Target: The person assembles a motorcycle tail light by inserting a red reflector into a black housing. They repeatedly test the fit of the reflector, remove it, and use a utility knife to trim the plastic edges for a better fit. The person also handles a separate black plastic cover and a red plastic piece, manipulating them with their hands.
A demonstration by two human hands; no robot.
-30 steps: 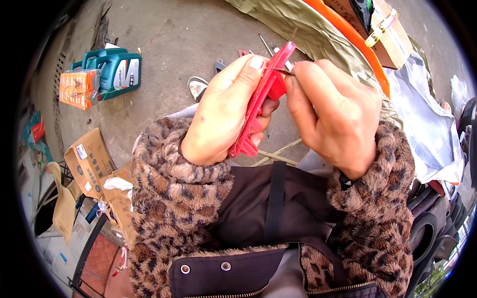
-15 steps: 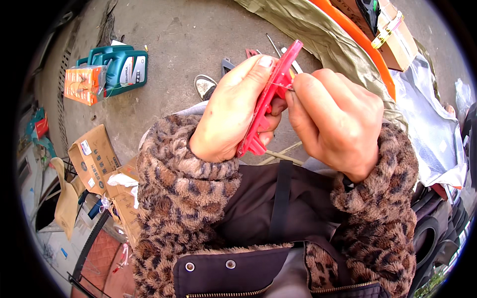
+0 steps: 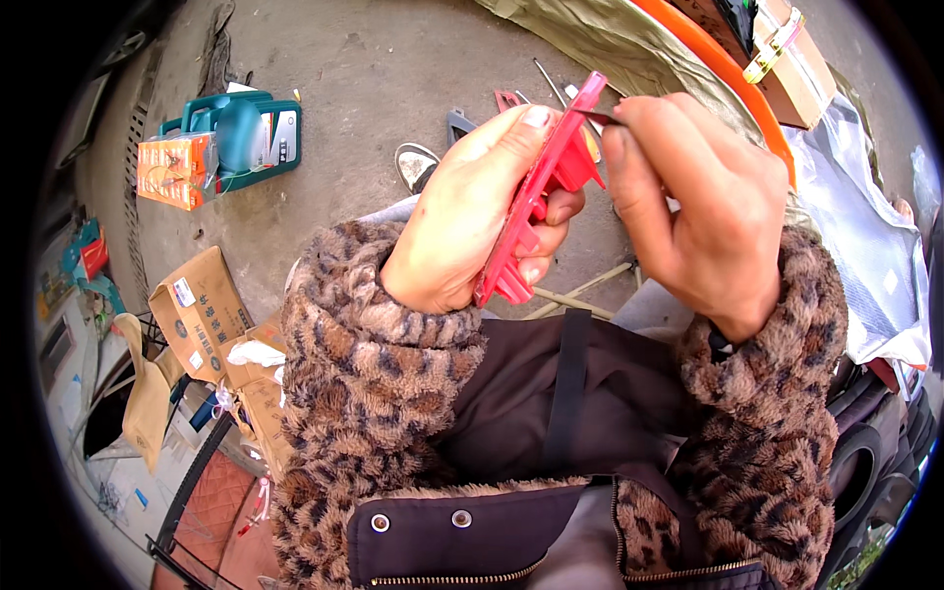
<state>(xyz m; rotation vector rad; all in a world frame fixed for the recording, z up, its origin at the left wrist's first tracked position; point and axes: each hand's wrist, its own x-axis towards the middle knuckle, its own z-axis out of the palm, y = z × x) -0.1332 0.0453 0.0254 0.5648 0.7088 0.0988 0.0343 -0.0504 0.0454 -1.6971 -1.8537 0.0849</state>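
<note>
My left hand [image 3: 472, 221] is wrapped around a flat red plastic piece [image 3: 539, 192], thumb laid along its upper edge and fingers curled behind it, so that it stands on its long edge and slants from near my wrist up toward the top of the view. My right hand [image 3: 703, 211] is closed in a pinch: thumb and forefinger grip a thin dark metal piece [image 3: 595, 116] whose tip meets the upper end of the red plastic piece. What that dark piece is, I cannot tell; it is too small and mostly hidden by my fingers. Both hands are held up in front of my chest, above my dark apron [image 3: 551, 413] and the leopard-patterned fleece sleeves [image 3: 374, 374]. Below and beyond them is a concrete floor [image 3: 374, 88]. On the floor to my left sits a teal tool case [image 3: 246, 133] with an orange box [image 3: 175, 169] touching its side, and nearer to me lie some brown cardboard boxes [image 3: 197, 310]. A shoe [image 3: 415, 165] shows just past my left hand, with a few small tools [image 3: 551, 84] on the floor beyond it. To my upper right runs an orange curved rim [image 3: 733, 84] beside an olive tarp [image 3: 610, 44], and black tyres [image 3: 865, 472] sit low at my right.
</note>
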